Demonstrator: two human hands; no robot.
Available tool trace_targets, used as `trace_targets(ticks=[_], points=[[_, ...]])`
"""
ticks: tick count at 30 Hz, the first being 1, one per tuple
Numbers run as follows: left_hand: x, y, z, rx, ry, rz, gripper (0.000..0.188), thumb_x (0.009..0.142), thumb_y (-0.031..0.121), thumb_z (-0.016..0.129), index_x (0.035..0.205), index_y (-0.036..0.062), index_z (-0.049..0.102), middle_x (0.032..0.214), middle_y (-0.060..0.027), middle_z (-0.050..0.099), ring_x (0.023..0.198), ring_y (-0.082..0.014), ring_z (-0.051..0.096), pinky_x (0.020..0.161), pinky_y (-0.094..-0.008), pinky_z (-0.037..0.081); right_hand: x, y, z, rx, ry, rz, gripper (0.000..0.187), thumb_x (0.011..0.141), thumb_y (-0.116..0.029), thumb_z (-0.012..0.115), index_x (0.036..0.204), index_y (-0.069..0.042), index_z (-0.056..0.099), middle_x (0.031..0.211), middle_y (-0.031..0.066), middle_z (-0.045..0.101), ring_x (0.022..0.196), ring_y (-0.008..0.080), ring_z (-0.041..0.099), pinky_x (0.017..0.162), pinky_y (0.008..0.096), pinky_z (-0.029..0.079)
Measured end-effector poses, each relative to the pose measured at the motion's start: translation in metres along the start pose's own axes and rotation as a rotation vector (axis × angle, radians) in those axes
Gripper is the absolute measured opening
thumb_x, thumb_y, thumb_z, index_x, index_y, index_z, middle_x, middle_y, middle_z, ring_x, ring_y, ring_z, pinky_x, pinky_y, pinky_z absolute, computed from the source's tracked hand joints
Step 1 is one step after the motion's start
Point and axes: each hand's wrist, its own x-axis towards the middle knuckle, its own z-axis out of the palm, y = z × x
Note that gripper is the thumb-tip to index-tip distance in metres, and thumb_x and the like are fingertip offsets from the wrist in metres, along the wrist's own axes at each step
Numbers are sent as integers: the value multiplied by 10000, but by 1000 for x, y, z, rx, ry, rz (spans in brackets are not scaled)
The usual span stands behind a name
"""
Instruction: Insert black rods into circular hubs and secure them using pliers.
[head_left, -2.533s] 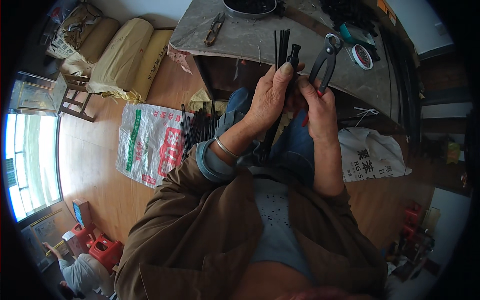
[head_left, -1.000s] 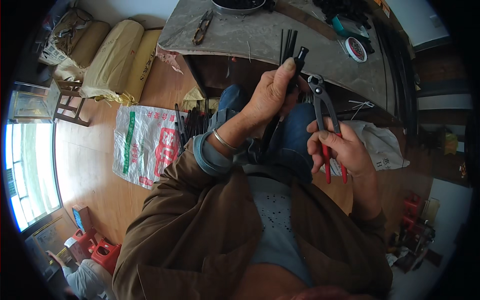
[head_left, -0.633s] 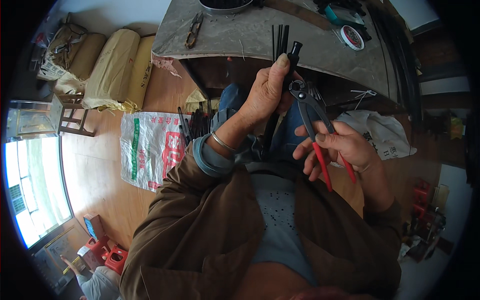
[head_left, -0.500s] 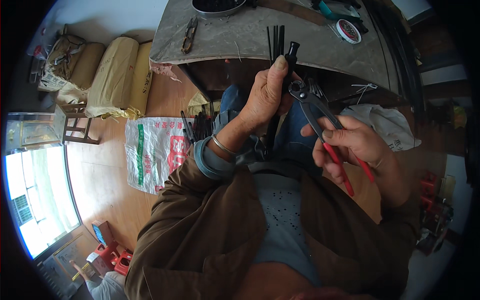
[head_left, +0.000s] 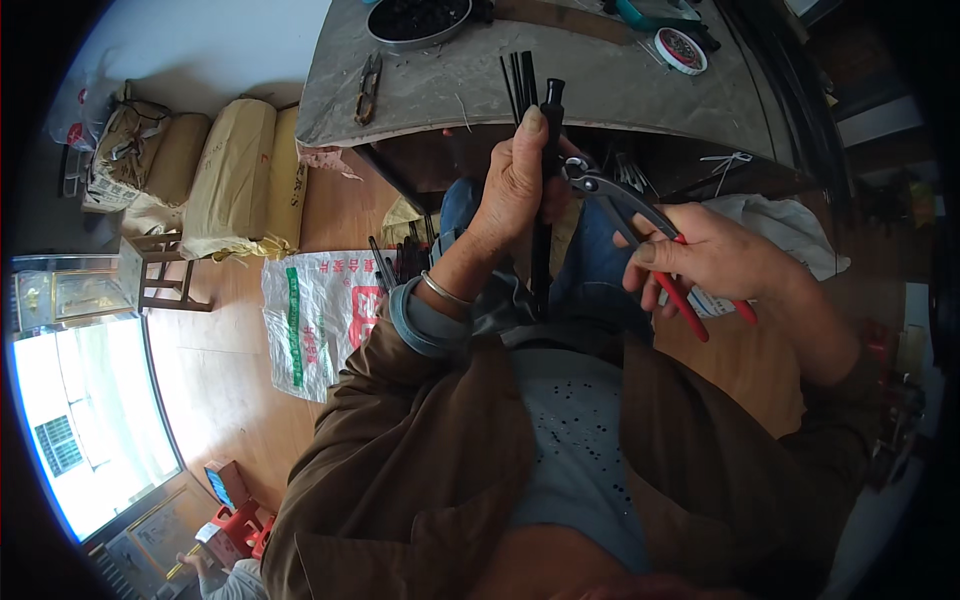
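My left hand (head_left: pixel 517 180) is closed around a black rod-like piece with a flared end (head_left: pixel 553 97), held upright with its lower length running down between my knees. Several thin black sticks (head_left: pixel 522 80) stand up behind the same hand; whether its fingers grip them too, I cannot tell. In my right hand (head_left: pixel 700 250) are pincers (head_left: pixel 620 203) with dark jaws and red handles. Their rounded jaws are at the rod, just right of my left fingers. Whether the jaws bite on anything is too small to make out.
On the grey table (head_left: pixel 430 110) lie thread snips (head_left: pixel 369 88), a round pan of black bits (head_left: pixel 420 40) and a small round tin (head_left: pixel 681 50). A printed white sack (head_left: pixel 320 310) and black sticks (head_left: pixel 410 250) lie left of my legs. Large tan sacks (head_left: pixel 230 180) stand farther left.
The view has shifted slightly. The pincers' jaws have moved a little left with my left hand, and my right hand grips the handles slightly higher.
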Motion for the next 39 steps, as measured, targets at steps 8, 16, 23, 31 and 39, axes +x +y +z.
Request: trace_targets(ticks=[8,16,23,31,39], points=[[-3,2,10,28,-62,-17,604,949,633,347,890,60,526,522,4,416,419,-98,389,393,-248,315,-9,-1,-14,49,-54,35,247,990,-182,486,1123,26,473,679,22,496,478,66,485,421,237,459],[-2,5,14,19,-1,-20,605,945,633,369,859,55,526,514,-5,433,412,-94,395,388,-247,308,0,-3,-8,93,-24,91,161,979,-142,485,1071,-10,470,650,-11,440,466,47,432,394,231,422],[25,-19,17,152,232,193,451,1007,420,432,874,22,596,623,40,473,538,-42,424,461,-228,336,62,55,-15,-578,565,-469,279,918,-218,581,1056,17,520,728,144,614,632,313,615,604,404,465],[48,-6,6,125,354,230,286,920,319,627,782,97,511,571,20,462,422,-65,426,360,-220,324,138,32,-92,-917,937,-301,466,850,-443,633,993,-11,532,933,201,646,900,397,626,745,485,478],[33,108,20,61,367,676,383,986,396,465,749,95,468,582,-1,402,463,-97,380,412,-241,311,132,55,-77,-864,1267,-939,343,806,-356,688,967,-62,613,921,106,580,894,298,553,779,425,416]])
